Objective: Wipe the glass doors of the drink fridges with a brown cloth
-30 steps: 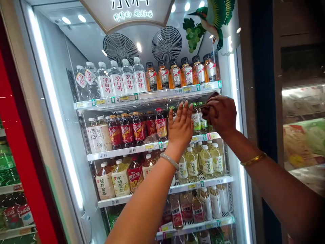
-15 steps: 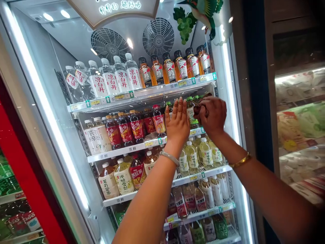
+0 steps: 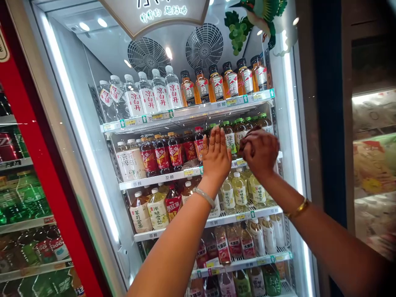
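My left hand is raised with its fingers up and its palm flat toward the glass front of a lit drinks cooler. It holds nothing. To its right, my right hand is closed on a crumpled brown cloth, in front of the green-capped bottles on the second shelf. Left of my left hand stand dark bottles with red labels. Pale yellow bottles are on the shelf below.
Clear bottles and amber bottles fill the top shelf, below two round fan grilles. A bird-and-grape decoration is at the upper right. A red-framed cooler stands at the left, and shelves with packaged goods at the right.
The view has turned a little left, showing more of the red-framed cooler. My right hand has moved down relative to the shelves, with the cloth. My left hand remains spread out flat.
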Tool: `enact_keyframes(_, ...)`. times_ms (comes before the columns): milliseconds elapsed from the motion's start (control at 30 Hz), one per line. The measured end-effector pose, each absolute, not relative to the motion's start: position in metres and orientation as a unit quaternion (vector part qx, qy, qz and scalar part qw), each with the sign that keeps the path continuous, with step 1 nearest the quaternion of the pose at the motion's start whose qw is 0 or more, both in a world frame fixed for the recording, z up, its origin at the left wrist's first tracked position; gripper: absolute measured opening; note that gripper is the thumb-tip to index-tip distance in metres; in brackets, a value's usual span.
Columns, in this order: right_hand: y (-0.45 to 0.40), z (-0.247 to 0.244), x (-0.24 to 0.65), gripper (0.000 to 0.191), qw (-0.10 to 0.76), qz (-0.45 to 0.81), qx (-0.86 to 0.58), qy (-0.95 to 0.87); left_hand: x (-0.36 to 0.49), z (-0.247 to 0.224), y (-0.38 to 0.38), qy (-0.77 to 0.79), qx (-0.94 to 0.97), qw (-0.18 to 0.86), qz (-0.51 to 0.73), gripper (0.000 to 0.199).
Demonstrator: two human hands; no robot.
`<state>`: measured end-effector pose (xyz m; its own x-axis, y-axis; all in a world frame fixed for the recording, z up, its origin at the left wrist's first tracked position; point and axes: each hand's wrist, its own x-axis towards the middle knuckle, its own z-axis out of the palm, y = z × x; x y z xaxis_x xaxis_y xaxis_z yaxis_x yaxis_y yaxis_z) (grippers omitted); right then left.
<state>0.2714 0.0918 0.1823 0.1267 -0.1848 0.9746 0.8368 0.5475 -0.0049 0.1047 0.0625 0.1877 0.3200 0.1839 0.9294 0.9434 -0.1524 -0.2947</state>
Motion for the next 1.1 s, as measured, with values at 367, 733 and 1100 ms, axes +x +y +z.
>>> enact_keyframes(367,0.093,0.215,0.266,0.021,0.682,-0.36,-0.264,-0.579,0.084,0.189,0.049,-0.454,-0.644,0.497,-0.364,0.071)
enact_keyframes(733,0.091,0.237,0.258,0.021,0.625,-0.401,-0.219,-0.633,0.08,0.19,0.038,-0.491,-0.631,0.49,-0.347,0.066)
enact_keyframes(1100,0.088,0.257,0.231,0.023,0.587,-0.443,-0.168,-0.656,0.064,0.194,0.03,-0.529,-0.593,0.518,-0.317,0.065)
